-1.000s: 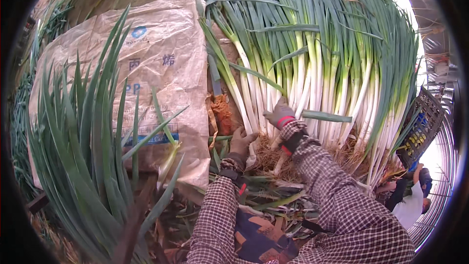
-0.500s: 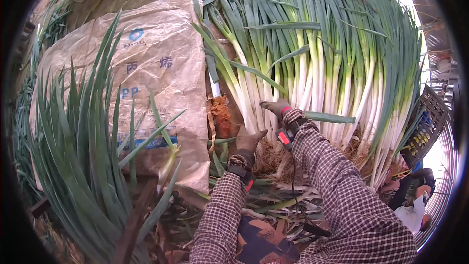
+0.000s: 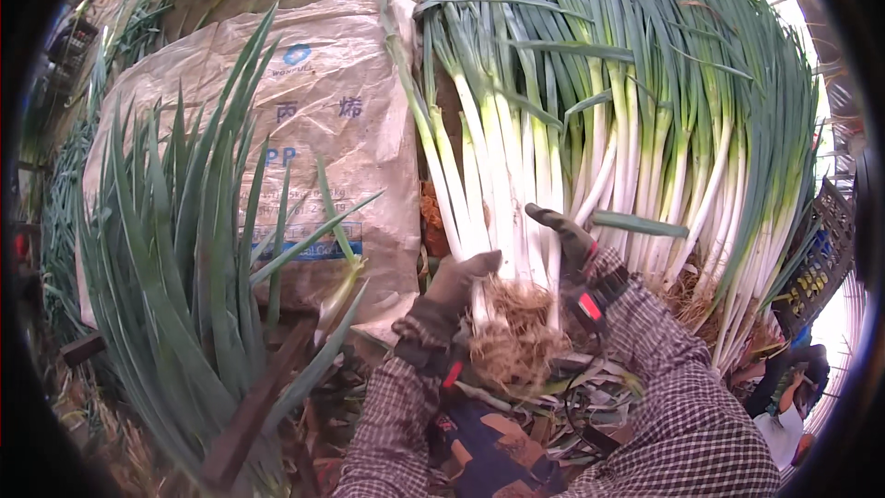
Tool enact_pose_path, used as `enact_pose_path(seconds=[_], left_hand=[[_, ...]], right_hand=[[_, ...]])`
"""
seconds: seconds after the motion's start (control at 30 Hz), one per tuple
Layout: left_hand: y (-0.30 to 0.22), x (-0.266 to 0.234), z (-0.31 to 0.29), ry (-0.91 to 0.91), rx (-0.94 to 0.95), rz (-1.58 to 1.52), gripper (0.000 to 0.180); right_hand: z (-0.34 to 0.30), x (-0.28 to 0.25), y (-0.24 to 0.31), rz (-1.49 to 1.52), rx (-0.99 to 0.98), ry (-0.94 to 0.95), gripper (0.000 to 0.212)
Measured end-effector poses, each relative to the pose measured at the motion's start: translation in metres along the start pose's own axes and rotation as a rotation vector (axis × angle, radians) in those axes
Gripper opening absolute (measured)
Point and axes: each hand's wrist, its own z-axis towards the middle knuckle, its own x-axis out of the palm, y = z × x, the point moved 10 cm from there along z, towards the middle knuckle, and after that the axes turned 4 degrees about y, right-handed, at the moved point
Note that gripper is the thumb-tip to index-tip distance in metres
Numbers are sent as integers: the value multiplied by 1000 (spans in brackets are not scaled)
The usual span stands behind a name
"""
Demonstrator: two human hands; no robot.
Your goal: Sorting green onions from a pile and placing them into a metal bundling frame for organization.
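Observation:
A bunch of long green onions (image 3: 502, 184) with white stalks is clasped between my two gloved hands, just above its brown, shaggy roots (image 3: 518, 337). My left hand (image 3: 450, 293) closes round the bunch's left side, thumb lying across the front. On the right side, my right hand (image 3: 572, 244) presses in, its thumb pointing up and most of its fingers hidden behind the stalks. The green leaves of the bunch run away from me and mingle with those of a large row of green onions (image 3: 682, 148) at the right.
A beige woven sack (image 3: 369, 148) lies flat to the left. In front of it, loose green onions (image 3: 184, 295) stand by a rusty brown bar (image 3: 253, 406). Leaf scraps (image 3: 608, 387) litter the area below my hands. A dark plastic crate (image 3: 820, 258) and another person (image 3: 788, 392) are at far right.
My hands have closed in on the bunch from both sides and drawn it toward me, up off the pile. Its roots now hang nearer to me, and the whole view has shifted slightly.

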Motion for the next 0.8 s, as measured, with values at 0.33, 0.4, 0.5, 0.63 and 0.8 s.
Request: enact_pose_path(seconds=[0.33, 0.4, 0.5, 0.63, 0.8], left_hand=[[-6, 36, -53, -77, 39, -65, 56], [-10, 54, -72, -85, 29, -102, 57], [-4, 40, -91, -79, -208, -52, 54], [10, 42, -81, 139, -76, -36, 40], [33, 22, -92, 111, -328, -249, 47]], right_hand=[[-34, 19, -65, -113, 101, -137, 46], [-65, 30, -44, -84, 27, -108, 52], [-74, 48, -45, 98, 115, 133, 69], [-64, 30, -76, 4, 105, 33, 70], [-44, 32, -79, 37, 127, 59, 67]])
